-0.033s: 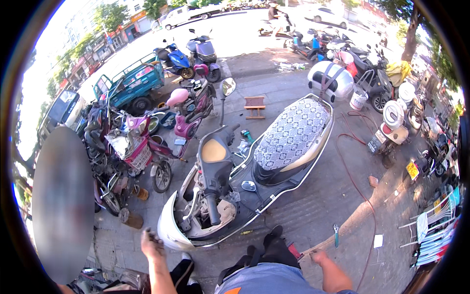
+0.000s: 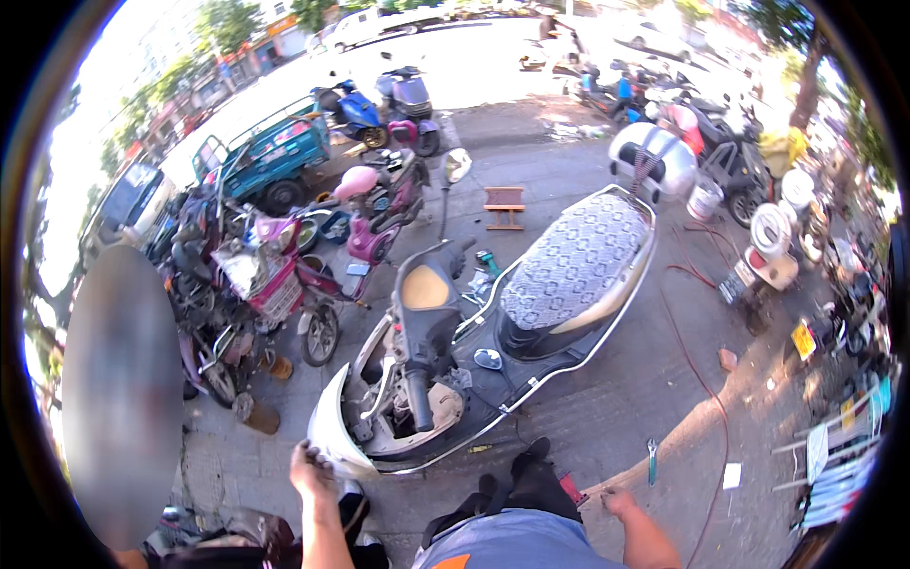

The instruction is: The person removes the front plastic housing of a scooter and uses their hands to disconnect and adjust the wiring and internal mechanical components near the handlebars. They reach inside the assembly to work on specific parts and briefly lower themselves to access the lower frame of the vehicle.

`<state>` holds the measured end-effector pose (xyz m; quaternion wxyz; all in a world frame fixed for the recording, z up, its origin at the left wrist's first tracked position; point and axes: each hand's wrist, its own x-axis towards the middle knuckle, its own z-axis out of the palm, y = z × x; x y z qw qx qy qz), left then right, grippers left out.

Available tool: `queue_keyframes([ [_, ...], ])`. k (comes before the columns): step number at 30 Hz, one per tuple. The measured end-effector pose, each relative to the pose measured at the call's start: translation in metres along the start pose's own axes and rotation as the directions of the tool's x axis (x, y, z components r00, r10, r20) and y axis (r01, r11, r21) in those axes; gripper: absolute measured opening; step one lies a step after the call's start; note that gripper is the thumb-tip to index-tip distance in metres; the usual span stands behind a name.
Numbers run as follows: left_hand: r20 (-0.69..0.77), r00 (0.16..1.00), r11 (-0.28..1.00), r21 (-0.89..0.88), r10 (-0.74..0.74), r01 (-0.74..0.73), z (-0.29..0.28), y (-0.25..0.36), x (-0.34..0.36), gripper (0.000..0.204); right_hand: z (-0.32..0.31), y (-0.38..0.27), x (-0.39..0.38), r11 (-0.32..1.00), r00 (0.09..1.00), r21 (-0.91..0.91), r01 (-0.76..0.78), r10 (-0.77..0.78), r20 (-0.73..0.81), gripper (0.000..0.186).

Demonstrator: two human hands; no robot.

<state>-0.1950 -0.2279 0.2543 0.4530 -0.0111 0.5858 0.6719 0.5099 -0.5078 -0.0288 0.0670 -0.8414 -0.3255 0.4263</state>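
A partly stripped electric scooter stands in front of me, its patterned seat cover point(image 2: 573, 256) at the far end and a handlebar grip point(image 2: 418, 398) toward me. By the near corner of its white front panel point(image 2: 334, 427), my left hand point(image 2: 315, 471) is raised with fingers curled and dark-stained. Whether it touches the panel or pinches something small, I cannot make out. Low at my right side, my right hand point(image 2: 621, 503) has its fingers bent inward; what they hold, if anything, is hidden. A red object point(image 2: 573, 488) lies between that hand and my legs. A loose mirror point(image 2: 487, 358) rests on the footboard.
An adjustable wrench point(image 2: 651, 460) and a white card point(image 2: 732, 476) lie on the pavement at right, near a red hose point(image 2: 697, 365). A small wooden stool point(image 2: 504, 208) is beyond the scooter. Parked bikes point(image 2: 270, 284) crowd the left. Another person's dark-trousered leg is beside me.
The view has shifted slightly, so the scene sits a little further right. My left hand has moved right, closer to the scooter's front panel. My right hand stays about where it was.
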Motion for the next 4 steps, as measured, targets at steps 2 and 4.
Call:
queue_keyframes([
  [2,-0.015,0.96,0.958,-0.068,-0.279,0.277,-0.024,-0.054,0.009,0.016,0.0,-0.005,-0.009,0.983,0.995,0.165,-0.084,0.074,0.067,0.034],
  [4,-0.017,0.914,0.9,-0.179,-0.406,0.396,-0.046,-0.092,0.005,0.016,0.004,-0.042,0.006,0.978,0.982,0.175,-0.11,0.08,0.172,0.034],
])
